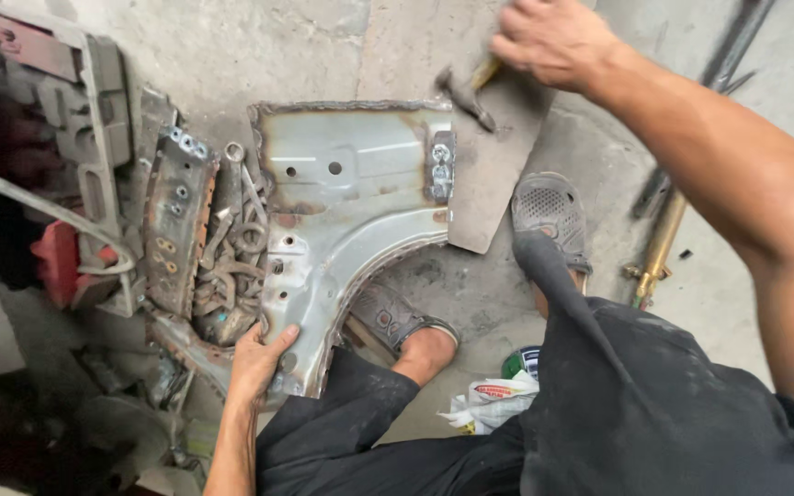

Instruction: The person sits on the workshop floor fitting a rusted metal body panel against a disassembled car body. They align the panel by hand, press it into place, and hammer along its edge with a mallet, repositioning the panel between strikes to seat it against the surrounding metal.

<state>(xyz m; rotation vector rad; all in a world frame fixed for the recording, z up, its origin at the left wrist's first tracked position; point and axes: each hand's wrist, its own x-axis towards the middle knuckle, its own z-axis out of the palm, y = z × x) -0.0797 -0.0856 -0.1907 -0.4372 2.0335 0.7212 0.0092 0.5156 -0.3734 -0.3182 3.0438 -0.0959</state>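
Steel panel (342, 211) at frame centre is being steadied for hammer (464, 92) blows.
Left hand (259, 363) is gripping its lower edge; right hand (553, 39), upper right, is clenching the handle. Blows are probably best kept short, away from the sandalled feet (551, 216).

Two hands (259, 363), one hammer (464, 92), one curved metal panel (351, 197), two sandals (551, 216).
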